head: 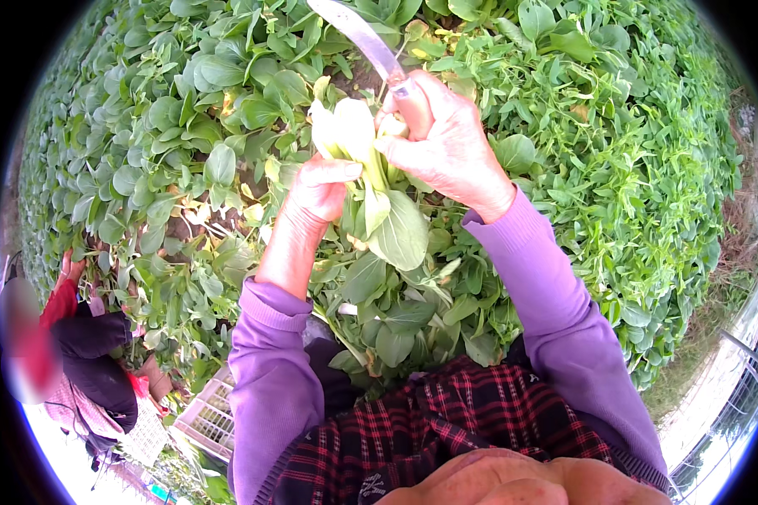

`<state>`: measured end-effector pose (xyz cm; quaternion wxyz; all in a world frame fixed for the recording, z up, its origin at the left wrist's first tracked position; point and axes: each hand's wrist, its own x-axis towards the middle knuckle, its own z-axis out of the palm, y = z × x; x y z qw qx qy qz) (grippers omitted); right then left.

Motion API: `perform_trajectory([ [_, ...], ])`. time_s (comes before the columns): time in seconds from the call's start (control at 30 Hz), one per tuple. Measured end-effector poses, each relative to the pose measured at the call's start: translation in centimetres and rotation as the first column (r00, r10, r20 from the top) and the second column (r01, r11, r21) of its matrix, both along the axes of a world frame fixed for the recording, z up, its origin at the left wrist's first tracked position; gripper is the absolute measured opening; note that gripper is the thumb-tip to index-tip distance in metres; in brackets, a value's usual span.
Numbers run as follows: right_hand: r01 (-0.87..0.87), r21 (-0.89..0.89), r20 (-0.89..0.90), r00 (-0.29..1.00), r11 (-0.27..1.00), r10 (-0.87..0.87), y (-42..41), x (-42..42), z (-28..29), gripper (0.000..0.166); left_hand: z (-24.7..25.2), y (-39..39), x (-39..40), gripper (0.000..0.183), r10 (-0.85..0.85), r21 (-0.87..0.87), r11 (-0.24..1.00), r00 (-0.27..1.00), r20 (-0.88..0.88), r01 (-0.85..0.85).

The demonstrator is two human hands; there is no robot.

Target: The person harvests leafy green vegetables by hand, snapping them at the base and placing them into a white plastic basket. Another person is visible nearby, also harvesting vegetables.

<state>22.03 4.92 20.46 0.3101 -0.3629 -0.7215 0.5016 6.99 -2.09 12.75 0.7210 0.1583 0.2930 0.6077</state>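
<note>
My left hand (314,192) grips a head of bok choy (355,129), its thumb across the pale stalks. The thick white base points away from me, and broad green leaves hang towards my lap. In my right hand (448,142) is a harvesting knife (369,44) with a curved metal blade, its handle against the palm. The blade points up and to the left, apart from the vegetable. Thumb and fingers of that same hand also pinch an outer stalk (393,129) at the right side of the head. Leaves partly hide the left fingers.
Leafy bok choy plants (218,69) grow densely ahead and left; narrower-leaved greens (606,189) fill the right. Yellowed leaves (196,214) lie on the soil. A plastic crate (208,416) stands at my lower left. Farther left, another person (95,353) crouches, one hand among the plants.
</note>
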Motion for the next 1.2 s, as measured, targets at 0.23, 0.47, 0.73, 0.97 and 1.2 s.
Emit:
perform_trajectory([
  [0.23, -0.007, -0.531, -0.142, 0.987, 0.847, -0.081, 7.1, 1.1, -5.0, 0.027, -1.3, 3.8, -2.3, 0.053, -0.140, 0.126, 0.982, 0.989, -0.039, 0.144],
  [0.47, 0.509, -0.482, 0.178, 0.854, 0.713, -0.489, 15.2, 3.9, -12.9, 0.031, 2.1, 15.5, 2.9, 0.042, -0.144, 0.063, 0.921, 0.488, -0.861, 0.383],
  [0.73, 0.496, -0.108, 0.248, 0.852, 0.861, -0.460, 15.5, 6.2, -16.6, 0.037, -5.8, 22.3, 1.9, 0.027, 0.033, -0.173, 0.958, -0.685, -0.728, 0.230],
  [0.97, 0.204, -0.134, 0.349, 0.925, 0.970, -0.147, 12.6, 3.7, -15.8, 0.045, -11.3, 18.1, -2.9, 0.030, 0.081, -0.075, 0.977, -0.668, -0.739, 0.202],
  [1.2, 0.314, -0.232, 0.483, 0.859, 0.920, -0.172, 15.2, -0.9, -16.3, 0.043, -11.5, 18.1, -3.4, 0.032, 0.076, -0.068, 0.980, -0.667, -0.741, 0.188],
])
